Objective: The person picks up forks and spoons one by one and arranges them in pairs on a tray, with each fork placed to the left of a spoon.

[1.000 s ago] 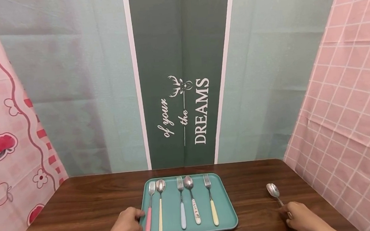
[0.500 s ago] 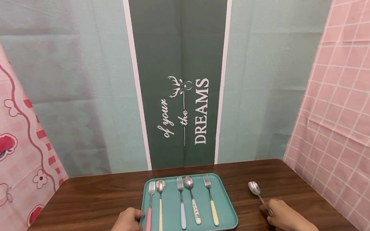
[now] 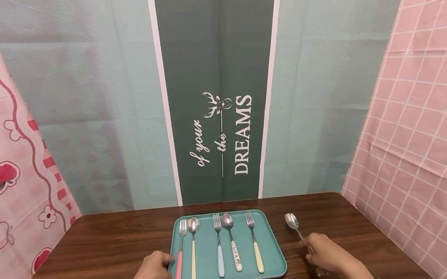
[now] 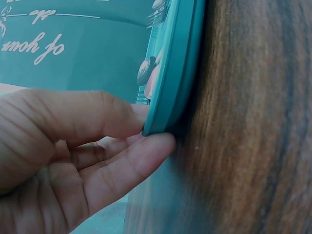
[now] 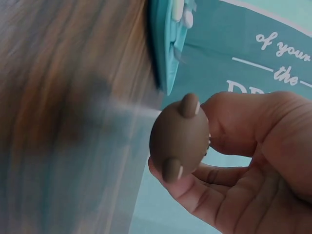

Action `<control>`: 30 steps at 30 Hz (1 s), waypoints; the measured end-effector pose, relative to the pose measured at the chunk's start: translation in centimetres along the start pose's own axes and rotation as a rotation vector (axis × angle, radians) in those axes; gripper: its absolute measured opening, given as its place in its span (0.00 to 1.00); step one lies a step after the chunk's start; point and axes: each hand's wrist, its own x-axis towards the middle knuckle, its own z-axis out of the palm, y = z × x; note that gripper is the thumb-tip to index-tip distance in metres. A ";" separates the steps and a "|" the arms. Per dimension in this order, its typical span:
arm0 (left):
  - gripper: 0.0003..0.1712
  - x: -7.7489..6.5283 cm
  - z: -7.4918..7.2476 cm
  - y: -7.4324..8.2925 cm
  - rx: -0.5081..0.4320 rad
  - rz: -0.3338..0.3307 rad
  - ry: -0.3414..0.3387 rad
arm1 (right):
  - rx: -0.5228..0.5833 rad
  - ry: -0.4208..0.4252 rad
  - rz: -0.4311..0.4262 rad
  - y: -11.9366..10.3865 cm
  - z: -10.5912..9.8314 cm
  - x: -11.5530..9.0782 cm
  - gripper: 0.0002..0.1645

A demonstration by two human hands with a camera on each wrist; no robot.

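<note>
My left hand (image 3: 152, 272) pinches the left rim of a teal tray (image 3: 272, 271) between thumb and fingers, plain in the left wrist view. On the tray lie a pink-handled fork (image 3: 179, 265), a thin yellow-handled spoon (image 3: 193, 257), a blue-handled fork (image 3: 220, 259), a spoon with a patterned white handle (image 3: 237, 255) and a yellow-handled fork (image 3: 258, 256). Right of the tray, my right hand (image 3: 327, 252) grips another spoon (image 3: 292, 221), bowl pointing away. The right wrist view shows its handle's brown, eared end (image 5: 178, 139) between thumb and fingers; the hand covers most of the handle.
The dark wooden table (image 3: 98, 257) carries the tray near its middle. Behind it hangs a green cloth (image 3: 219, 47) with white lettering. Pink printed cloth (image 3: 3, 132) stands on the left and pink checked cloth (image 3: 427, 139) on the right.
My right hand has moved left with the spoon, from the table's right side to close beside the tray. The left hand stays at the tray's rim.
</note>
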 end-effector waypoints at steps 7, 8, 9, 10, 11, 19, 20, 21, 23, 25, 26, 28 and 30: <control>0.29 0.0 0.1 -0.1 -0.003 -0.013 -0.007 | -0.031 0.002 -0.048 -1.1 0.1 1.3 0.18; 0.29 0.0 0.1 -0.1 -0.004 -0.011 -0.007 | -0.031 0.000 -0.051 -1.2 0.1 1.5 0.18; 0.29 0.0 0.1 -0.1 -0.006 -0.009 -0.008 | -0.038 0.001 -0.058 -1.4 0.1 1.6 0.18; 0.29 0.0 0.0 -0.1 -0.008 -0.007 -0.008 | -0.042 -0.002 -0.060 -1.5 0.2 1.8 0.18; 0.29 0.0 0.0 -0.1 -0.010 -0.007 -0.009 | -0.044 -0.006 -0.060 -1.6 0.2 2.0 0.18; 0.29 0.0 -0.2 0.1 -0.001 -0.026 -0.020 | 0.050 -0.081 -0.014 -2.8 0.4 3.3 0.19; 0.29 0.0 -0.2 0.1 0.000 -0.026 -0.020 | 0.068 -0.092 -0.004 -3.0 0.5 3.5 0.19; 0.29 0.0 -0.2 0.1 0.004 -0.023 -0.019 | 0.087 -0.101 0.006 -3.1 0.5 3.6 0.19; 0.29 0.0 -0.2 0.1 0.004 -0.021 -0.026 | 0.096 -0.111 0.010 -3.4 0.7 3.9 0.19; 0.29 0.0 -0.2 0.1 0.005 -0.020 -0.032 | 0.090 -0.121 0.003 -3.6 0.9 4.1 0.19; 0.29 0.0 -0.2 0.1 0.003 -0.024 -0.037 | 0.090 -0.124 -0.001 -3.7 1.0 4.3 0.19; 0.29 0.0 -0.2 0.1 0.002 -0.026 -0.044 | 0.083 -0.125 -0.014 -3.9 1.2 4.5 0.18; 0.29 0.1 -0.2 0.1 0.000 -0.026 -0.047 | 0.078 -0.125 -0.021 -4.1 1.5 4.6 0.17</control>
